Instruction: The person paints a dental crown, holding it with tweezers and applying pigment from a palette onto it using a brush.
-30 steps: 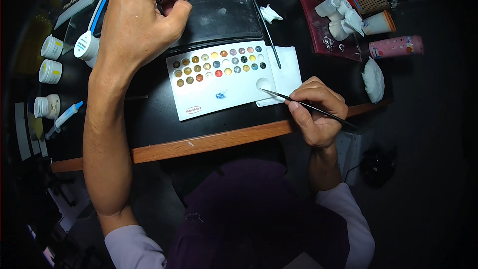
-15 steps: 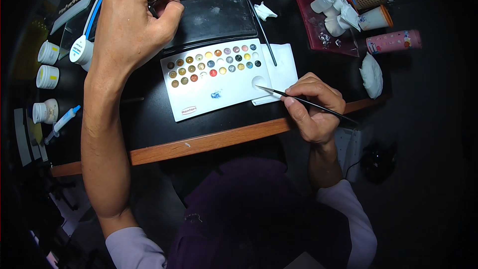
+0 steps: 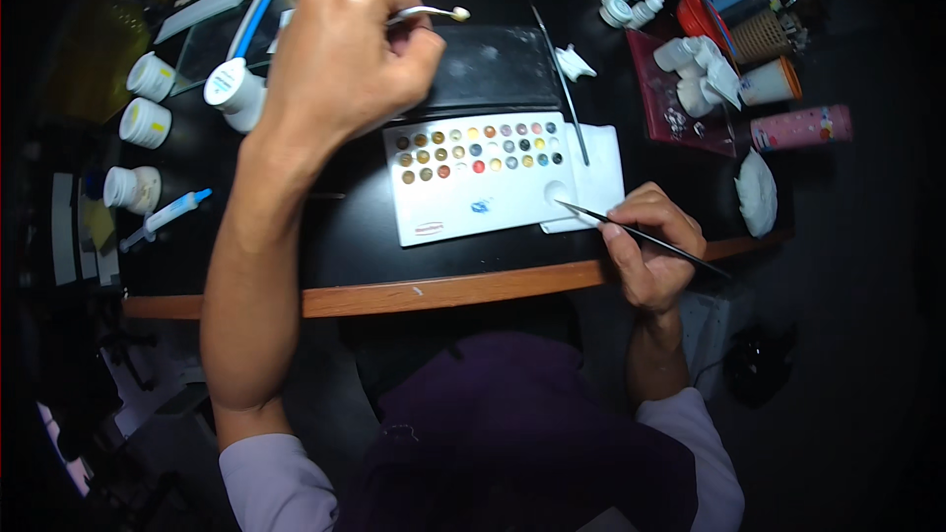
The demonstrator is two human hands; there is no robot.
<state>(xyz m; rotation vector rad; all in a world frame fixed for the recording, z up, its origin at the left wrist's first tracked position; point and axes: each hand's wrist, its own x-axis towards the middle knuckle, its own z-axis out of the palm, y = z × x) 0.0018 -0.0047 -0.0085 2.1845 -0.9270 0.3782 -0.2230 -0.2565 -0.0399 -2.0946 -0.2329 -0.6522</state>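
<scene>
My left hand (image 3: 350, 64) is raised over the left part of the bench, its fingers closed on a slim metal instrument, probably tweezers (image 3: 416, 11). At the instrument's tip sits a small cream tooth crown (image 3: 460, 14). In my right hand (image 3: 658, 246), thumb and fingers pinch a fine black-handled brush (image 3: 645, 234). The brush tip meets the shallow round well at the right side of a white palette (image 3: 443, 207). Several rows of coloured paint wells run across the palette's upper half, and a blue smear (image 3: 480, 206) marks its lower part.
Behind the palette lies a dark flat case (image 3: 498, 69); a second brush (image 3: 562, 89) rests beside it. White tissue (image 3: 603, 187) extends from under the palette. Jars (image 3: 146, 124) and a syringe (image 3: 168, 217) stand left; a red tray (image 3: 660, 103) and pink cylinder (image 3: 800, 126) are right.
The whole view has shifted, so the bench things appear farther right and lower. My left hand with the crown has moved slightly right; the brush tip remains at the round well.
</scene>
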